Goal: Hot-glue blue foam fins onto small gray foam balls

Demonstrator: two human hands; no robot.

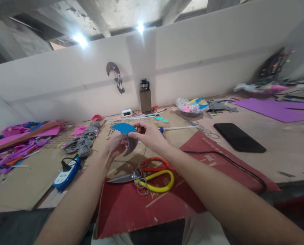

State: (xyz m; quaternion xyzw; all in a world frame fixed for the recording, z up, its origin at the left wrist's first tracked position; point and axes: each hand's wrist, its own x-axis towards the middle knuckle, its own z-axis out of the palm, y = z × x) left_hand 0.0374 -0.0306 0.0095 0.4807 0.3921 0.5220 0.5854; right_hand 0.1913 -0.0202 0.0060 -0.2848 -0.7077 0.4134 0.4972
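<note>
Blue piece (122, 128) and grey curved piece (132, 146) were held over a crowded worktop (282, 144)

The right hand (150, 135) pinched the corner of the blue piece between thumb and forefinger; the left hand (117, 144), partly hidden beneath it, had its fingers curled on the grey curved piece, which hung just under the right thumb. Both pieces were between the hands, above the surface.

Nearer the body than the hands lay red cardboard (131, 216), bearing scissors (134, 176) with one red and one yellow handle, tangled in grey thread (143, 191). Beyond the hands stretched brown cardboard (178, 123), then a small white clock (127, 113) and a brown bottle (145, 99) close to a pale wall (192, 64), on which a grey crescent ornament (113, 67) hung.

Left of the hands were grey felt pieces (84, 142), a blue-and-white power strip (67, 175) and, farther out, a heap of coloured strips (47, 133). To their right, a black cable (233, 160) crossed the red cardboard; past it lay a dark phone (240, 137), with a purple sheet (274, 109) farther off.

High above the hands, two bright lamps (80, 39) shone beneath a bare concrete ceiling (131, 13).
</note>
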